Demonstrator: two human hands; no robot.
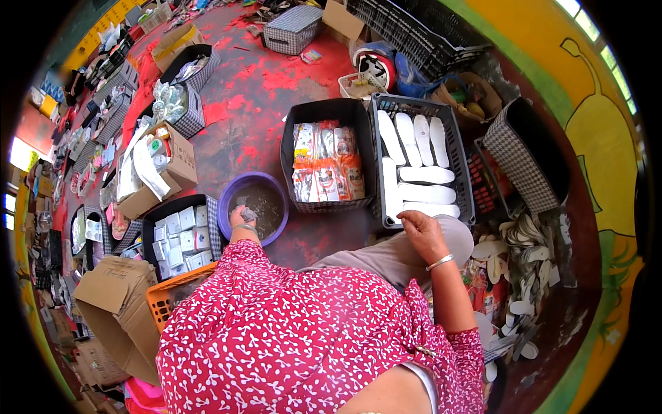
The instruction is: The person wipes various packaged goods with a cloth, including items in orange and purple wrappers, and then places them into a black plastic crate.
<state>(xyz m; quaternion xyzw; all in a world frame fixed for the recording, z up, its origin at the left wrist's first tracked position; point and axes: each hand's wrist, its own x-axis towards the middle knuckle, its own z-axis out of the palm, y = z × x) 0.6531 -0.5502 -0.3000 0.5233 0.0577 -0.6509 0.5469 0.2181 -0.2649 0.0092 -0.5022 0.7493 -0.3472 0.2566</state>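
Note:
My left hand [238,222] reaches over the near rim of a purple basin [222,207] holding murky water. It is closed on a crumpled grey cloth [249,214], partly covered by the fingers. My right hand [425,237], with a bangle at the wrist, is by my bent knee, at the near end of a dark plastic crate [463,162]. Its fingers are loosely bent and apart, with nothing visible in them. In the crate lie several white insoles [426,175], some lengthwise and some crosswise. Left of the crate, a black fabric bin [293,124] holds packaged goods [327,160] in clear and orange wrappers.
Near the basin stand a bin of small white boxes [181,238], an orange crate [160,303] and cardboard boxes [116,293]. Loose insoles [527,245] pile up at my right, below a checked bin [527,155]. More bins line the red-stained floor [241,90] at left.

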